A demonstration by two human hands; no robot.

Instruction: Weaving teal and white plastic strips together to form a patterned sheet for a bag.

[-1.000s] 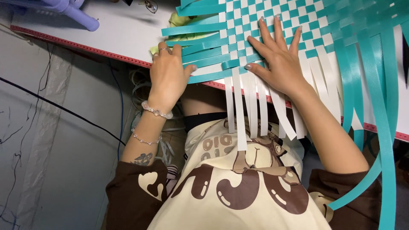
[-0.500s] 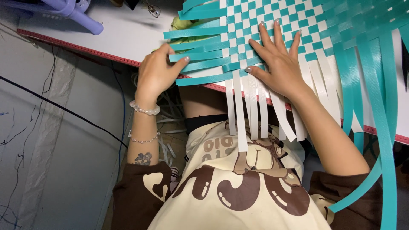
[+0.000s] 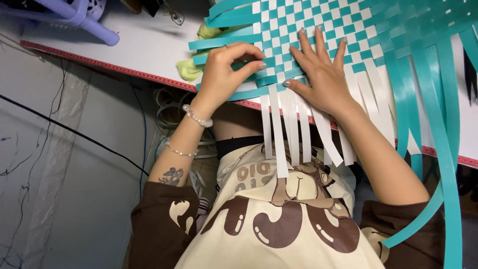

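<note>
A woven mat (image 3: 289, 20) of teal and white strips lies on the white table (image 3: 139, 45). Loose teal strip ends (image 3: 219, 44) stick out from its left side. White strip ends (image 3: 279, 139) hang over the table's near edge. My left hand (image 3: 226, 74) is at the mat's lower left corner, its fingers curled and pinching a teal strip. My right hand (image 3: 323, 79) lies flat on the mat beside it, fingers spread and pressing down.
Long teal strips (image 3: 438, 114) hang off the table at the right. A yellow-green cloth (image 3: 188, 70) peeks from under the mat's left edge. A purple plastic item (image 3: 84, 15) stands at the far left. Cables (image 3: 172, 112) lie below the table edge.
My left hand has moved right from the table's edge onto the teal strip ends and closed its fingers on one. My right hand has stayed flat on the mat.
</note>
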